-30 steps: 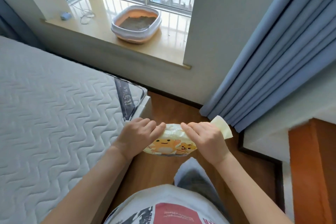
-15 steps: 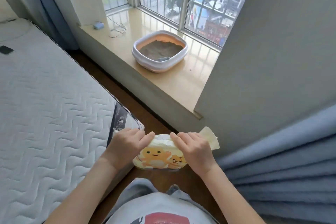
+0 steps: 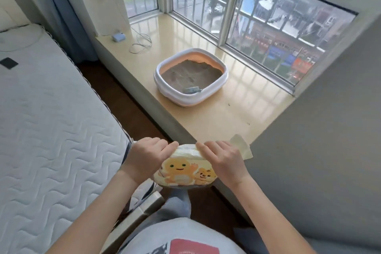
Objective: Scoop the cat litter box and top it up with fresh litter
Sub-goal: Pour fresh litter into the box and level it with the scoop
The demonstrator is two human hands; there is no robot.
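A pale yellow litter bag (image 3: 185, 169) printed with orange cartoon animals is held in front of my waist. My left hand (image 3: 147, 156) grips its top left edge and my right hand (image 3: 221, 156) grips its top right, where a loose flap sticks out. The white litter box (image 3: 165, 86) with a peach inner wall sits on the window sill ahead, holding grey-brown litter. A grey-blue scoop (image 3: 192, 90) lies in the litter at the box's near edge.
The beige window sill (image 3: 237, 117) runs from far left to near right, with barred windows behind it. A small blue device (image 3: 118, 36) and a white cable (image 3: 141, 42) lie at its far end. A quilted mattress (image 3: 47, 121) fills the left. A grey wall (image 3: 321, 130) stands at right.
I have stepped closer to the sill and the view has turned left, so the litter box is nearer and the blue curtain is out of view. Both hands keep the same hold on the bag.
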